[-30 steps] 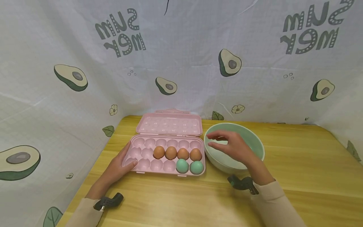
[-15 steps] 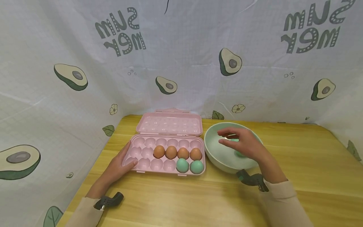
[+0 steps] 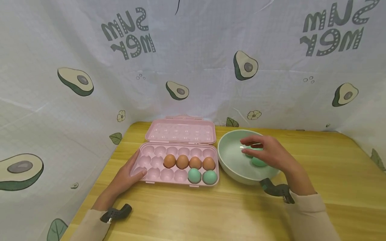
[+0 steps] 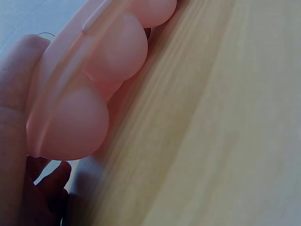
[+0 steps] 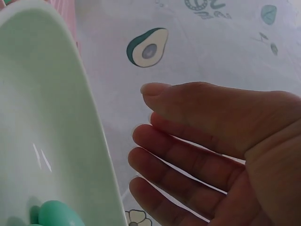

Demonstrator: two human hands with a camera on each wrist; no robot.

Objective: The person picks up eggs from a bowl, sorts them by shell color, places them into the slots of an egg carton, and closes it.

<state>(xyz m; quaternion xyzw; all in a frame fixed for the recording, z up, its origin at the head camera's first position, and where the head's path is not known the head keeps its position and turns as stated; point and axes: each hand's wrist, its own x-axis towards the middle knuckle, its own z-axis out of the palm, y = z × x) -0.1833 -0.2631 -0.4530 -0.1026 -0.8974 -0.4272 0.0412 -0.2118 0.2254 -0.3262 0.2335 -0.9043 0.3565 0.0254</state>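
My left hand grips the left end of a pink egg carton, thumb over its front-left corner. In the left wrist view, the rounded underside of the carton shows beside the thumb. Several brown eggs sit in the middle row, and two green eggs fill the front-right cups. My right hand hovers over the right side of a pale green bowl, fingers loosely bent and holding nothing. Under it lie green eggs, partly hidden by the hand; one green egg shows in the right wrist view.
The carton's lid lies folded back behind the cups. The bowl stands close against the carton's right end on a wooden table. A white cloth with avocado prints hangs behind and at the sides.
My right hand has moved rightward across the bowl, bringing the green eggs inside into sight. The left hand and the carton stay in place.
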